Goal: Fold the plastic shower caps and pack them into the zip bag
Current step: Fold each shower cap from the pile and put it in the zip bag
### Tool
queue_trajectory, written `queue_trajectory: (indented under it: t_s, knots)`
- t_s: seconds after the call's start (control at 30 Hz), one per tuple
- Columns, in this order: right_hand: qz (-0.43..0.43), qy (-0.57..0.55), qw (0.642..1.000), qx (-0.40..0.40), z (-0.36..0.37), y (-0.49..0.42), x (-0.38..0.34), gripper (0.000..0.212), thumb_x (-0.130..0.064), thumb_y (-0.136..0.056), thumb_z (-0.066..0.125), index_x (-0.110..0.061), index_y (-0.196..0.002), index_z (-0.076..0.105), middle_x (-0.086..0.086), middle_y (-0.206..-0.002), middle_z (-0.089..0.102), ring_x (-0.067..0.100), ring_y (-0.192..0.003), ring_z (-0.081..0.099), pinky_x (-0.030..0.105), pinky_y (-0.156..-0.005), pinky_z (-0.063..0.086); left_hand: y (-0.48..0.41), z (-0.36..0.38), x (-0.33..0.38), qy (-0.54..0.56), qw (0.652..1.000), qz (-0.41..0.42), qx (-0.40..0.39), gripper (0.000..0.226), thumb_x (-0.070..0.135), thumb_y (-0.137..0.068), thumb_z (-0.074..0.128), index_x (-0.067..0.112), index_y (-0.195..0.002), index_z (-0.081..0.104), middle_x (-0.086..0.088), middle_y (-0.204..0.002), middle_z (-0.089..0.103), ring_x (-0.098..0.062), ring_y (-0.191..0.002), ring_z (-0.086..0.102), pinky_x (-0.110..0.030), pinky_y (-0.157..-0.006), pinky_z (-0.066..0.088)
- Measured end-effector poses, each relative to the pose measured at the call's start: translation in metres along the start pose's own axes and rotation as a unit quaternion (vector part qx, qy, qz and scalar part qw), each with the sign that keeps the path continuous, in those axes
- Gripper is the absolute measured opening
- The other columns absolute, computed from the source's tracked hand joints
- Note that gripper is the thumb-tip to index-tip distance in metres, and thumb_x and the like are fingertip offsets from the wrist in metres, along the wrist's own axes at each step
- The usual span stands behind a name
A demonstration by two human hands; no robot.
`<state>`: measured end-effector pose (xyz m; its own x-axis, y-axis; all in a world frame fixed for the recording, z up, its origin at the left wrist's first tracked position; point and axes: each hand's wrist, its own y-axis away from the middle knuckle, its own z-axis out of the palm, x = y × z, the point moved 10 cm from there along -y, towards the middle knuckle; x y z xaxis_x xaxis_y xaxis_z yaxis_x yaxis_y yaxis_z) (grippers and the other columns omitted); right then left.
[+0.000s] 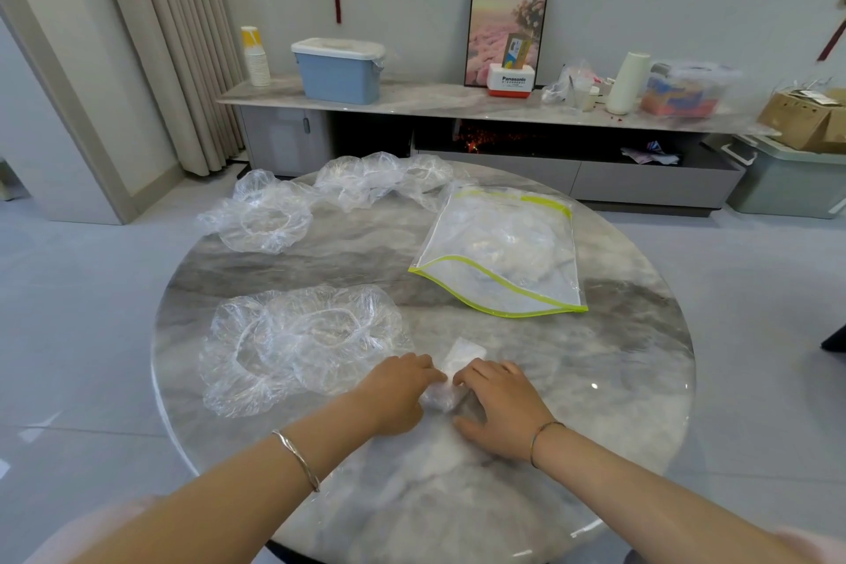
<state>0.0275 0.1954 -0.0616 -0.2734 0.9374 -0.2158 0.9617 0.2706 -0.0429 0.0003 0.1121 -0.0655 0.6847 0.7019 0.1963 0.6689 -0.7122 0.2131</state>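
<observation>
A round marble table [595, 380] fills the near view, with a long low cabinet [412, 98] against the wall behind it. On the table's far right lies the zip bag [503, 252], clear with yellow-green edging, and whitish crumpled plastic shows through it. Two open shower caps [302, 343] overlap at the near left, and more loose caps [380, 179] lie along the far edge. On the cabinet stands a blue bin [338, 73] with a white lid, its contents hidden. Further right is a small red and white box [510, 80] printed "Panasonic", with a cardboard packet standing in it. Near the table's front edge lies a folded shower cap [464, 353], a narrow strip. The left hand [398, 394] and right hand [499, 408] meet over it, each pinching it with curled fingertips.
</observation>
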Motion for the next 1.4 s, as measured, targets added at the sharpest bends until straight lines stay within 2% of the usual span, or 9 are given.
queue_trajectory:
  t_s: [0.1, 0.27, 0.33, 0.43, 0.57, 0.77, 1.03, 1.23, 1.4]
  knots:
    - [0.008, -0.026, 1.000, 0.012, -0.001, -0.001, 0.003, 0.054, -0.055, -0.074, 0.030, -0.024, -0.108, 0.058, -0.009, -0.106, 0.058, 0.013, -0.100, 0.054, 0.022, -0.089, 0.027, 0.000, -0.001, 0.001, 0.011, 1.000, 0.009, 0.014, 0.049, 0.019, -0.091, 0.050, 0.023, -0.139, 0.041, 0.000, -0.128, 0.045, -0.019, -0.116, 0.043, -0.026, -0.091, 0.034]
    - [0.062, -0.141, 0.987, 0.044, -0.016, 0.001, 0.015, 0.008, -0.023, -0.088, 0.057, -0.020, -0.084, 0.064, -0.007, -0.083, 0.065, 0.012, -0.078, 0.058, 0.019, -0.072, 0.036, -0.002, -0.008, -0.008, 0.091, 0.994, 0.000, 0.063, 0.034, 0.027, -0.088, 0.060, 0.017, -0.120, 0.054, -0.001, -0.114, 0.051, -0.018, -0.107, 0.048, -0.022, -0.080, 0.032]
    - [0.113, -0.235, 0.965, 0.030, -0.011, 0.003, 0.025, 0.013, -0.020, -0.088, 0.059, -0.024, -0.076, 0.060, -0.009, -0.076, 0.063, 0.008, -0.074, 0.058, 0.014, -0.067, 0.040, -0.003, -0.010, -0.015, 0.127, 0.989, -0.018, 0.079, 0.029, 0.033, -0.087, 0.062, 0.015, -0.109, 0.058, 0.002, -0.105, 0.050, -0.015, -0.099, 0.049, -0.022, -0.078, 0.034]
    - [0.177, -0.329, 0.928, 0.006, 0.001, 0.005, 0.036, 0.020, -0.017, -0.088, 0.060, -0.024, -0.069, 0.056, -0.007, -0.065, 0.063, 0.009, -0.065, 0.057, 0.024, -0.069, 0.045, -0.006, -0.009, -0.021, 0.199, 0.974, -0.055, 0.089, 0.025, 0.040, -0.088, 0.061, 0.017, -0.096, 0.064, 0.006, -0.092, 0.049, -0.009, -0.087, 0.047, -0.023, -0.078, 0.040]
    - [0.224, -0.384, 0.896, -0.008, 0.008, 0.006, 0.041, 0.008, -0.013, -0.084, 0.057, -0.019, -0.080, 0.054, -0.010, -0.044, 0.055, 0.005, -0.050, 0.048, 0.027, -0.064, 0.042, -0.011, -0.002, -0.022, 0.234, 0.965, -0.083, 0.086, 0.026, 0.037, -0.089, 0.060, 0.017, -0.073, 0.060, 0.004, -0.077, 0.055, -0.011, -0.075, 0.049, -0.027, -0.070, 0.041]
    - [0.295, -0.413, 0.860, 0.040, 0.010, 0.007, 0.054, 0.021, -0.029, -0.083, 0.068, -0.019, -0.087, 0.050, 0.003, -0.060, 0.060, 0.014, -0.045, 0.054, 0.019, -0.046, 0.040, -0.016, -0.001, -0.028, 0.226, 0.962, -0.132, 0.079, 0.033, 0.039, -0.088, 0.060, 0.021, -0.063, 0.052, 0.008, -0.062, 0.050, -0.012, -0.066, 0.050, -0.024, -0.063, 0.038]
    - [0.333, -0.421, 0.843, 0.023, 0.018, -0.002, 0.066, 0.019, -0.017, -0.080, 0.074, -0.016, -0.069, 0.058, -0.001, -0.058, 0.055, 0.002, -0.035, 0.045, 0.014, -0.038, 0.036, -0.014, -0.017, -0.033, 0.199, 0.959, -0.139, 0.146, 0.031, 0.040, -0.085, 0.065, 0.020, -0.105, 0.055, 0.006, -0.091, 0.052, -0.011, -0.082, 0.049, -0.023, -0.070, 0.037]
    - [0.331, -0.589, 0.729, 0.105, -0.007, -0.009, 0.072, 0.024, 0.004, -0.084, 0.064, -0.010, -0.070, 0.049, 0.009, -0.062, 0.053, 0.004, -0.033, 0.051, 0.016, -0.034, 0.041, -0.019, -0.062, -0.048, 0.189, 0.939, -0.120, 0.263, 0.040, 0.031, -0.094, 0.052, 0.014, -0.130, 0.045, -0.001, -0.124, 0.051, -0.022, -0.109, 0.050, -0.030, -0.090, 0.037]
    - [0.195, -0.472, 0.832, 0.215, -0.048, -0.019, 0.077, 0.024, 0.005, -0.082, 0.064, -0.018, -0.077, 0.055, 0.001, -0.091, 0.065, -0.003, -0.074, 0.063, 0.010, -0.073, 0.048, -0.051, -0.086, -0.070, 0.218, 0.923, -0.144, 0.284, 0.061, 0.030, -0.095, 0.052, 0.013, -0.146, 0.025, -0.005, -0.150, 0.028, -0.024, -0.135, 0.030, -0.034, -0.104, 0.031]
